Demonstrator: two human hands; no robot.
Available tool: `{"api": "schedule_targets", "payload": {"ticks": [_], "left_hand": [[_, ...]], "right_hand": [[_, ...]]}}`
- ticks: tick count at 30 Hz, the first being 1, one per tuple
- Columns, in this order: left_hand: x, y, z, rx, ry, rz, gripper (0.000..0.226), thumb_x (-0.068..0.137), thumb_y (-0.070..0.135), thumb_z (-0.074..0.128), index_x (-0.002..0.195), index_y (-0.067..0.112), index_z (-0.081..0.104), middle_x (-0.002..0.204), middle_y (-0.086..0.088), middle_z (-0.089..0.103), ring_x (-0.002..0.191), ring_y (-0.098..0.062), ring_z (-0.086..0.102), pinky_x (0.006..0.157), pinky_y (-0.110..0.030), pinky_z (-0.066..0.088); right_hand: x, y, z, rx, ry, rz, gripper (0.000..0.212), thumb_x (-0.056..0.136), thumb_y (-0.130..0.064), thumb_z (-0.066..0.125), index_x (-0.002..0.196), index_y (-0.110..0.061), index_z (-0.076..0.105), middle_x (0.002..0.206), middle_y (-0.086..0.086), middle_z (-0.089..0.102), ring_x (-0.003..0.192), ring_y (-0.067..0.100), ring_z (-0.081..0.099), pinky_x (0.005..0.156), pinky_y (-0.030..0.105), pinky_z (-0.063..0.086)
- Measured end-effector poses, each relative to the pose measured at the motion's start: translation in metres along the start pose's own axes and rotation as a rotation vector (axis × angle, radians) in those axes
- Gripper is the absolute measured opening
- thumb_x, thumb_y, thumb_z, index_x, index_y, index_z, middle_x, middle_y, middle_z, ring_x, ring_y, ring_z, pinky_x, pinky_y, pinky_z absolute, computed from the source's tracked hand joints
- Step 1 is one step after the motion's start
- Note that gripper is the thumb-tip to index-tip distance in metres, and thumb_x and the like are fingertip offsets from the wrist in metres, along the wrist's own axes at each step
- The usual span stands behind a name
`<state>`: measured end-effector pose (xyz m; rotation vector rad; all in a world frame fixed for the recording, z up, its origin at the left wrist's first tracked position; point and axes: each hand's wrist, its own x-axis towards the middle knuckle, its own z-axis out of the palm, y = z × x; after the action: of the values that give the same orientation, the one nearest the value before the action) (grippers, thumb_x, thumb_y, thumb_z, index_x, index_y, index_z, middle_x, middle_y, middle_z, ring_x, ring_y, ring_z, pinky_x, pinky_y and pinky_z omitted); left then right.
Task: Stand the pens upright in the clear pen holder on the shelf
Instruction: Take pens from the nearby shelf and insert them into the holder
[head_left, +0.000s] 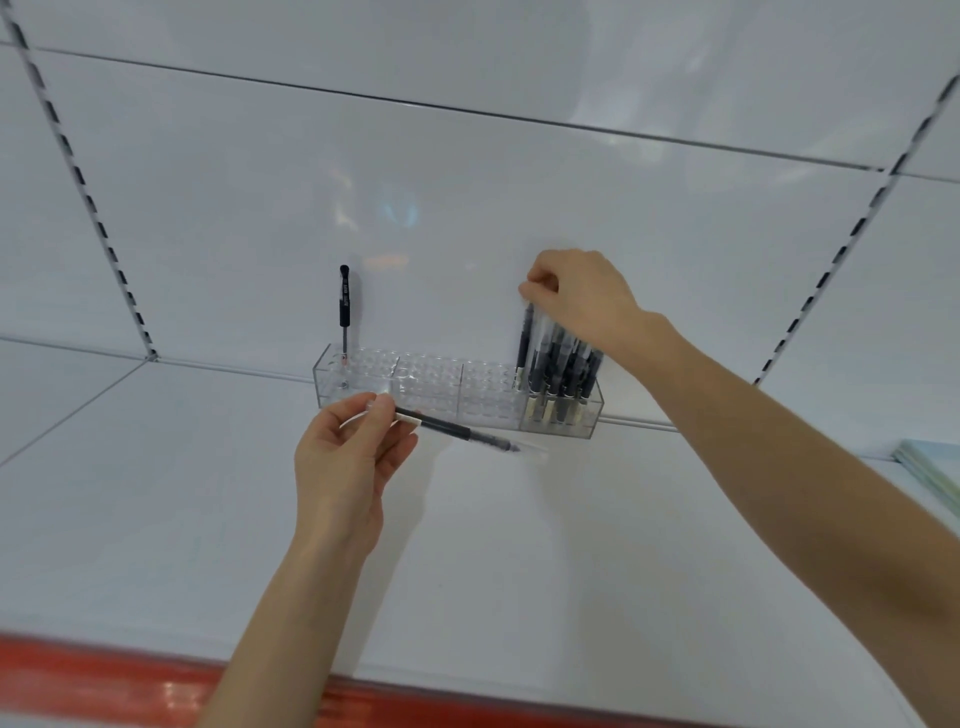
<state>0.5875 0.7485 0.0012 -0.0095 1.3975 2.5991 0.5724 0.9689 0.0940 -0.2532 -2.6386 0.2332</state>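
Clear acrylic pen holder (426, 387) sits at the back of the white shelf (519, 545). 1 black pen (344, 306) stands upright in its left end, and a bunch of pens (566, 364) fills the right compartment. The right hand (582, 293) pinches the top of the leftmost pen (524, 338) of that bunch. The left hand (343, 457) pinches 1 loose pen (447, 428), held almost level just in front of the holder.

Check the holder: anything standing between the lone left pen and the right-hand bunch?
No. In the head view, only empty slots of the clear pen holder lie between the lone pen and the bunch.
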Motion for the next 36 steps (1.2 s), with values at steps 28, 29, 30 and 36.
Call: {"api": "schedule_targets", "payload": {"ticks": [28,29,30,36], "left_hand": [[-0.006,-0.011,0.005,0.667,-0.217,0.247,0.01,0.086,0.016,0.063,0.096,0.014,0.061,0.096,0.0,0.066,0.095,-0.015,0.062,0.075,-0.009,0.046],[-0.006,-0.015,0.0,0.912,-0.268,0.342,0.02,0.086,0.023,0.062,0.104,0.015,0.061,0.104,0.004,0.064,0.102,-0.012,0.058,0.08,-0.009,0.041],[-0.006,-0.019,-0.006,1.118,-0.326,0.424,0.033,0.087,0.034,0.06,0.114,0.015,0.06,0.114,0.005,0.061,0.111,-0.013,0.054,0.088,-0.013,0.037],[-0.011,-0.043,-0.024,1.95,-0.569,0.22,0.063,0.09,0.061,0.028,0.143,0.029,0.021,0.156,-0.004,0.009,0.145,-0.029,0.0,0.112,-0.056,0.011]], "right_hand": [[-0.071,-0.009,-0.031,1.158,0.239,0.334,0.012,0.082,-0.004,0.064,0.087,-0.014,0.06,0.08,0.006,0.068,0.064,0.009,0.067,0.067,0.019,0.055],[-0.063,-0.004,-0.032,1.063,0.312,0.298,0.013,0.082,-0.005,0.064,0.085,-0.016,0.06,0.079,0.004,0.067,0.064,0.008,0.066,0.068,0.021,0.055],[-0.056,0.001,-0.032,0.956,0.37,0.257,0.014,0.082,-0.006,0.065,0.084,-0.019,0.06,0.077,0.002,0.067,0.065,0.008,0.066,0.07,0.024,0.056],[-0.027,0.007,-0.013,0.562,0.315,0.082,0.012,0.082,-0.008,0.063,0.094,-0.006,0.064,0.085,0.001,0.061,0.065,-0.014,0.055,0.071,0.006,0.046]]}}
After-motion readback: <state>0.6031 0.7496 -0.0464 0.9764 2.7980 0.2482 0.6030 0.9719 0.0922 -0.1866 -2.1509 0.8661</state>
